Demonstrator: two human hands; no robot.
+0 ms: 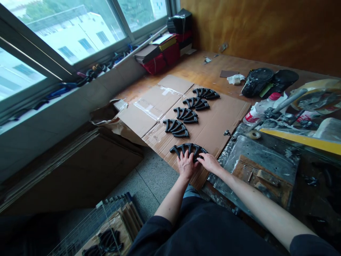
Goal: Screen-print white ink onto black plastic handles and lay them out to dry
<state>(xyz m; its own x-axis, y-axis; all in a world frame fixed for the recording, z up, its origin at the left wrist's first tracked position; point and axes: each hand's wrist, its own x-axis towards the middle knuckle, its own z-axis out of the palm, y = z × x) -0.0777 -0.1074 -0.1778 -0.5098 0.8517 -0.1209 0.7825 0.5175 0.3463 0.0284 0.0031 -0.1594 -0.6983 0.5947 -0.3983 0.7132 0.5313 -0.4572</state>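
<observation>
Nearest me, a fanned row of black curved handle-like pieces (pixel 188 146) lies on the flattened cardboard (pixel 213 122). My left hand (pixel 185 165) rests over the lower ends of the middle pieces, its fingers stretched and spread. At the right end of the row, my right hand (pixel 210 163) has its fingers closed around the lower end of the last piece, partly hiding it. Farther away on the same cardboard, several similar black groups (pixel 176 128) are lined up toward the back, each group fanned side by side.
To the right is a stained metal work surface (pixel 266 153) with a yellow bar (pixel 301 140) and a plastic bottle (pixel 259 110). Black containers (pixel 258 81) stand behind it. Stacked cardboard (pixel 66 167) leans at left. Below, a wire basket (pixel 103 208) holds more black pieces.
</observation>
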